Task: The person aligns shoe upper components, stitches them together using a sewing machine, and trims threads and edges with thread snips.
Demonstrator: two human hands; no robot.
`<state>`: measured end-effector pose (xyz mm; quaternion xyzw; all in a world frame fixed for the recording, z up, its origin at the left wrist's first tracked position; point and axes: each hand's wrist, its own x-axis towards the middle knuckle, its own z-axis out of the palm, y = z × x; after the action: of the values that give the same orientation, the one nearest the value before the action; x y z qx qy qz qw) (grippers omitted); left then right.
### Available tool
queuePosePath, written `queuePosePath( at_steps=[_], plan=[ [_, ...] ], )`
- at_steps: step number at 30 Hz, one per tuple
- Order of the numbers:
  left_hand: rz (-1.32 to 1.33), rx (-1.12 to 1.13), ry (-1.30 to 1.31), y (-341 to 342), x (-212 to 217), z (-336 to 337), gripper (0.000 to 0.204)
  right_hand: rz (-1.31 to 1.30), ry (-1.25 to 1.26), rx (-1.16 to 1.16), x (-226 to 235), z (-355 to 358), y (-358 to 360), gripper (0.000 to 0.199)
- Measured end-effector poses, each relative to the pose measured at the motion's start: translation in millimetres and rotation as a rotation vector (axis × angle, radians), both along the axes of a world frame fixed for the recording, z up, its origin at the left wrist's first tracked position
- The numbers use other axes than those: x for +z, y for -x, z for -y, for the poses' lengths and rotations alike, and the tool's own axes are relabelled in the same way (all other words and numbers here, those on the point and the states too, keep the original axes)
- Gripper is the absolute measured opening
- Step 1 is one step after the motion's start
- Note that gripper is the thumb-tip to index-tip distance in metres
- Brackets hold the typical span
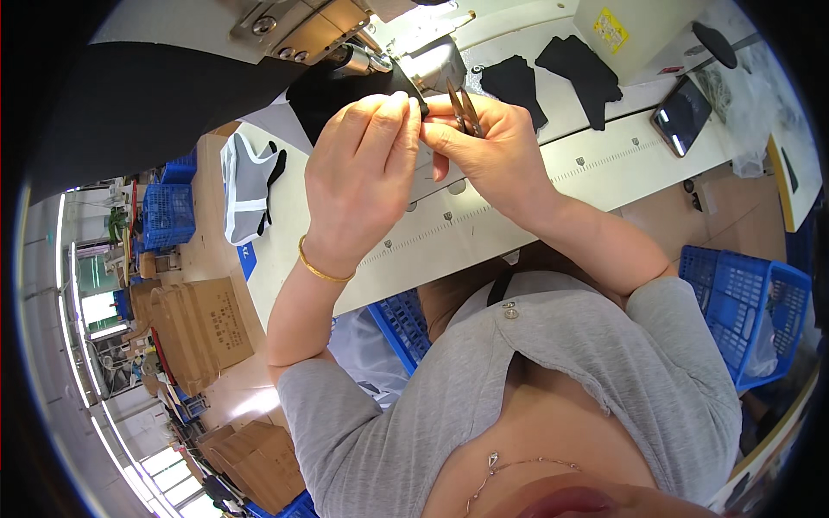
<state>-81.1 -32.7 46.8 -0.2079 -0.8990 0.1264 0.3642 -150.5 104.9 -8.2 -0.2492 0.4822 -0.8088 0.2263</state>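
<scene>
Both my hands meet just below the needle area of a sewing machine (306, 30). My left hand (358, 168) is closed, its fingertips pinching the edge of a piece of black fabric (332, 99) under the machine head. Small scissors (466, 110) are held in my right hand (496, 151), with the parted blades pointing up and away from me; their handles are hidden in the palm. The thumb and forefinger of that hand touch the fabric's edge beside the left fingertips. Two cut black fabric pieces (583, 78) lie flat to the right.
A phone (682, 116) rests on the white table (509, 200), near a clear plastic bag (751, 104). Grey-and-white fabric pieces (246, 186) hang at the table's left end. Blue crates (747, 302) stand at the lower right, and cardboard boxes (203, 328) at the left.
</scene>
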Motion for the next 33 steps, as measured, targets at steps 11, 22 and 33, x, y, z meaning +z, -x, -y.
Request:
queuePosePath(
  at_steps=[11,22,33],
  plan=[
    [0.019,-0.027,-0.041,-6.6,-2.4,8.3,0.03,0.048,0.013,0.033,7.9,0.7,-8.1,0.016],
    [0.109,-0.024,-0.225,-1.3,3.3,16.0,0.038,0.078,0.045,0.059,15.2,7.1,-1.8,0.018],
    [0.044,0.036,-0.251,2.7,-2.6,20.1,0.037,0.063,0.02,0.042,24.6,5.9,-6.8,0.031]
  ],
)
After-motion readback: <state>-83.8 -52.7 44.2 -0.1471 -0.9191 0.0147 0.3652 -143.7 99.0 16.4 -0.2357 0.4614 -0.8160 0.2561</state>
